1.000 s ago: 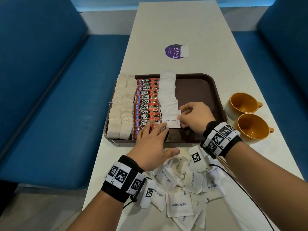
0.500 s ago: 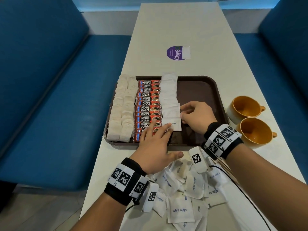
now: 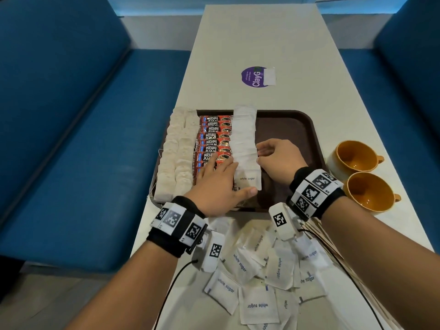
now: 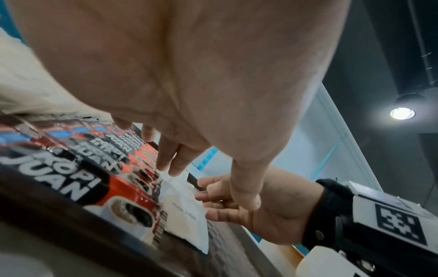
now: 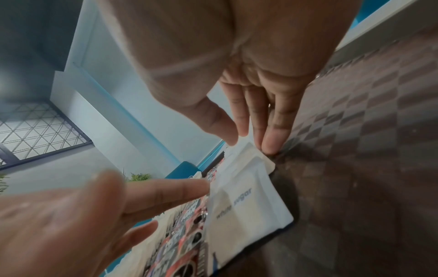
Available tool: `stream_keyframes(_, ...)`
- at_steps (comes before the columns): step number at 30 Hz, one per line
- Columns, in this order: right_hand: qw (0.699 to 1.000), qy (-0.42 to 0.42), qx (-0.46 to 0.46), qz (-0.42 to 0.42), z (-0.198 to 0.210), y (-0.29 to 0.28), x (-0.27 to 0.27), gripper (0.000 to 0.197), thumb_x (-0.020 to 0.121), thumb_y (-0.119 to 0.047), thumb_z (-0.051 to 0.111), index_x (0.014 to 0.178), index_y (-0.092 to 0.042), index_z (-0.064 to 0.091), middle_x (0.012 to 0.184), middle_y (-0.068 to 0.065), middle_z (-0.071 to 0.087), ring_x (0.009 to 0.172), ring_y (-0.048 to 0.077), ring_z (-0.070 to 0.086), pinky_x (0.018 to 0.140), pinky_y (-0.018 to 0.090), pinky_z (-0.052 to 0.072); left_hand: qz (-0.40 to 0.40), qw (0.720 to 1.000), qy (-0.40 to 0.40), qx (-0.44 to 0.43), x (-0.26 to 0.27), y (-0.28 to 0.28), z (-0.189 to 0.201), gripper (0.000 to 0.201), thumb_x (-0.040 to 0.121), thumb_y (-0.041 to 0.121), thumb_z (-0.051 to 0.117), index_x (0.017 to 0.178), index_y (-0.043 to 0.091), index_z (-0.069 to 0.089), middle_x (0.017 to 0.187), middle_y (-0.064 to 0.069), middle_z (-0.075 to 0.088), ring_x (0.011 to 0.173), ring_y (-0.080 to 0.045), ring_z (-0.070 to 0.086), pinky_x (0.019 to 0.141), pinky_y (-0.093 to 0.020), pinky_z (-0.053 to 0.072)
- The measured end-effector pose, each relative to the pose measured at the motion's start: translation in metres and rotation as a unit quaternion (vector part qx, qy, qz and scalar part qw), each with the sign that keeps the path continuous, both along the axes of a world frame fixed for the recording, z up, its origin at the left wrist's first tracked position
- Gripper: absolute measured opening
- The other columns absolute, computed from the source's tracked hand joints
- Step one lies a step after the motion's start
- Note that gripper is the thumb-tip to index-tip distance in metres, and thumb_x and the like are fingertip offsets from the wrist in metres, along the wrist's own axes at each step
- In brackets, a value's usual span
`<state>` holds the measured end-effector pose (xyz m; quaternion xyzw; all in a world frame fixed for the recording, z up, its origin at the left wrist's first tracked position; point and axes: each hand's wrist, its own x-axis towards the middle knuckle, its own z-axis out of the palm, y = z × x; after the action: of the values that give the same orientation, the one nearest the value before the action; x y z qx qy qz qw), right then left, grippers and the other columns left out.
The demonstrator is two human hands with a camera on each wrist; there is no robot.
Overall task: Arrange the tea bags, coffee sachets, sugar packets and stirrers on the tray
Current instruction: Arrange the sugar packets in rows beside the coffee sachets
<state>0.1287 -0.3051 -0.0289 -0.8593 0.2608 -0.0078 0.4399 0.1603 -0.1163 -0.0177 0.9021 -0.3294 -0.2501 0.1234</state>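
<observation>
- Left of the fingers, two columns of tea bags (image 3: pixel 177 156) fill the edge of the tray (image 3: pixel 307 129), unmoved over the last second.
- Under the left hand (image 3: pixel 215 184) lies the row of coffee sachets (image 3: pixel 214 136); its fingers are straight and close together, and they have slid farther up the row, fingertips now beside the sugar strip.
- Between the two hands runs the column of sugar packets (image 3: pixel 245 144), overlapped; the nearest one (image 3: pixel 247 178) now sits squarer with the rest.
- Right of that column, the right hand (image 3: pixel 279 158) has its thumb and fingertips (image 5: pixel 270 146) at the packets' edge, nudging; whether they pinch, I cannot tell.
- Nearer than the fingers, loose sugar packets (image 3: pixel 257 270) lie heaped on the table (image 3: pixel 250 39), with stirrers (image 3: pixel 316 232) just right of them, so I judge much remains.
</observation>
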Motion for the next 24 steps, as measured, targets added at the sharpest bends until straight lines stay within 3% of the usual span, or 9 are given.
stream_keyframes(4,1.0,0.002,0.005,-0.003,0.003,-0.005,0.003,0.035,0.088,-0.011,0.067,0.121,-0.021,0.067,0.11,-0.007,0.07,0.106,0.012,0.065,0.095,0.028,0.05,0.004,1.0,0.01,-0.007,0.002,-0.003,-0.002,0.091,0.093,0.073,0.044,0.163,0.02,0.017,0.172,0.007,0.006,0.157,-0.019,-0.016,0.125,-0.053,0.0)
stream_keyframes(10,1.0,0.017,0.014,0.014,0.007,-0.007,0.01,0.039,0.088,-0.009,0.061,0.123,-0.024,0.063,0.115,-0.007,0.067,0.106,0.013,0.064,0.08,0.025,0.051,0.039,0.998,0.029,-0.033,0.019,-0.007,0.0,0.094,0.092,0.074,0.045,0.163,0.021,0.011,0.172,0.004,0.006,0.157,-0.021,-0.016,0.126,-0.056,0.004)
stream_keyframes(16,0.999,0.019,0.025,0.007,0.008,-0.009,0.015,0.035,0.088,-0.013,0.06,0.121,-0.025,0.061,0.112,-0.006,0.068,0.099,0.014,0.066,0.076,0.028,0.052,0.042,0.997,0.047,-0.033,0.035,-0.014,0.0,0.096,0.092,0.075,0.043,0.164,0.021,0.007,0.172,0.004,0.005,0.157,-0.022,-0.017,0.126,-0.057,0.004)
stream_keyframes(24,0.999,0.028,0.026,0.022,0.009,-0.018,0.03,0.042,0.088,-0.013,0.064,0.128,-0.024,0.059,0.115,-0.006,0.068,0.106,0.012,0.063,0.083,0.025,0.047,0.039,0.997,0.057,-0.037,0.044,-0.02,-0.004,0.093,0.094,0.073,0.042,0.163,0.02,0.009,0.172,0.004,0.007,0.157,-0.022,-0.016,0.125,-0.06,0.007)
